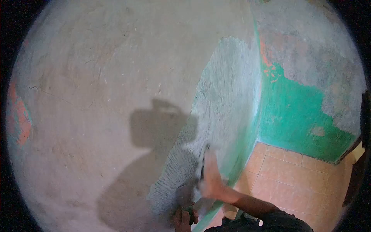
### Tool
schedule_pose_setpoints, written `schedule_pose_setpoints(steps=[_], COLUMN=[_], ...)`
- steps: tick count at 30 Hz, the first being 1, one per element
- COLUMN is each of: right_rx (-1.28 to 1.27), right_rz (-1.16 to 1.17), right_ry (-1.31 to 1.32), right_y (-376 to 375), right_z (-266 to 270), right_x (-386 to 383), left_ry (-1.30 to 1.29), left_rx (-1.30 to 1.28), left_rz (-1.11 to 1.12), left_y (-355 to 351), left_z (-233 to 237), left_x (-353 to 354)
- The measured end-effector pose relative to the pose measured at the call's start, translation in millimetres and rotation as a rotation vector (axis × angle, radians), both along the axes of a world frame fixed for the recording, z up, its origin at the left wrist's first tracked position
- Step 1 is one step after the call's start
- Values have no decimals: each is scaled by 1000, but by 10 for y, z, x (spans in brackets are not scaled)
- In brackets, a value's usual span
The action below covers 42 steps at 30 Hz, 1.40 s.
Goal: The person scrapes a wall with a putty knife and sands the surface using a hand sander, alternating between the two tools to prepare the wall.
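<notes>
My right hand (pixel 211 181), smeared by motion, is closed on a dark, narrow tool (pixel 202 167) pressed close to the wall. Only a thin dark edge of this tool shows; the hand hides the rest. Lower down, my left hand (pixel 183 220) is curled near the wall's foot, its fingers around a small dark object that I cannot make out. Both hands are beside a rough, scored grey-green patch (pixel 220 92) on the wall. Its surface has fine streaks and ridges, coarser toward the lower left.
Left of the patch spreads smooth beige-grey wall (pixel 96 77), bearing the shadow of my head and body. An adjoining wall (pixel 290 108) has flaking green paint over grey. Orange floor tiles (pixel 286 170) lie at lower right, with a dark object (pixel 355 170) at the far right edge.
</notes>
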State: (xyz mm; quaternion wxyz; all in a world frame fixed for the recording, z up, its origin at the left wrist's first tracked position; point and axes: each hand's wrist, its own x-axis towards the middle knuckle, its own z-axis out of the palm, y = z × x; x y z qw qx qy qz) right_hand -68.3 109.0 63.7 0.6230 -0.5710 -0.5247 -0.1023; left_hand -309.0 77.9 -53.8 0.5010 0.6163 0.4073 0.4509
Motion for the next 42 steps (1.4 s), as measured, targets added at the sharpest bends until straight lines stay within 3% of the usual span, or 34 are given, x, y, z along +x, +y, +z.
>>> schedule_pose_setpoints(steps=[2,5,6,9,12,15,18,21,24,27,30,33,34,37,39,40,42], right_rx=[26,-55,-41,124,-90,-16,124,-31,2,86,74,159,221,136,204,307,309], right_rz=[86,-166,-180,63,-21,-159,122,-81,-110,129,2,-110,-90,266,82,32,47], right_ry=[-165,303,309,-109,-307,286,-327,-539,58,-454,-666,-253,-404,-1000,-780,-539,-566], right_y=[-133,249,215,-19,49,279,36,93,185,61,96,188,237,-8,181,239,189], right_z=[-126,-16,104,-53,-280,44,-17,77,581,594,1007,1460,1364,1407,1568,1753,1774], right_x=[0,487,485,99,403,556,319,643,770,515,759,824,756,602,753,798,701], left_ry=[-181,-204,-200,-160,-111,-112,-57,-102,-192,-262,-288,-291,-274,-248,-251,-258,-290], left_rx=[-221,-268,-294,-319,-284,-281,-173,-88,-178,-153,-98,-38,-11,76,122,134,157], left_rz=[43,-86,-46,-19,-79,-38,-123,-163,-69,-57,-29,-84,-102,-61,-32,-33,-23], left_y=[-276,-257,-290,-293,-214,-289,-282,-263,-313,-394,-438,-447,-440,-531,-597,-622,-691], left_z=[817,590,631,710,566,689,841,774,686,966,1048,1056,1076,1281,1336,1322,1308], left_x=[330,156,168,193,71,184,167,124,171,270,334,285,267,335,316,285,236])
